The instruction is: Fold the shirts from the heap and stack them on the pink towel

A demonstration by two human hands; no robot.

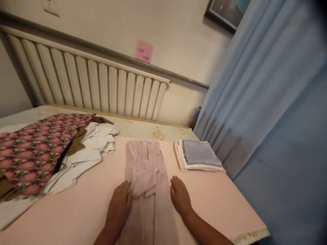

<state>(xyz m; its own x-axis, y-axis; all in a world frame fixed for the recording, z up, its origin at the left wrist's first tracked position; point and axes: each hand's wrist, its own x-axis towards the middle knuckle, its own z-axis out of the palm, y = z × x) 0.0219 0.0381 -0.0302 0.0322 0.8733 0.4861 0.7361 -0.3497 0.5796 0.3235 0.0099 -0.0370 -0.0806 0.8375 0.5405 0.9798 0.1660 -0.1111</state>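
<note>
A pale pink long-sleeved blouse (144, 170) lies lengthwise before me, neckline at the far end, its sides and sleeves folded inward. Its lower part runs out of view at the bottom. Along the left edge of the blouse rests my left hand (119, 202), open, fingers extended and close together, thumb at the cloth. On the opposite side, my right hand (181, 195) lies beside the sleeve edge, its fingers slightly bent and open. Whether its fingertips touch the cloth I cannot tell. Neither hand visibly grips anything.
A neat stack of folded clothes (200, 153) sits at the back right. At the left lie a loose floral garment (46, 143) and white clothing (89, 153) on the pink cloth (84, 200). A radiator (102, 81) stands behind; a blue curtain (276, 102) hangs right.
</note>
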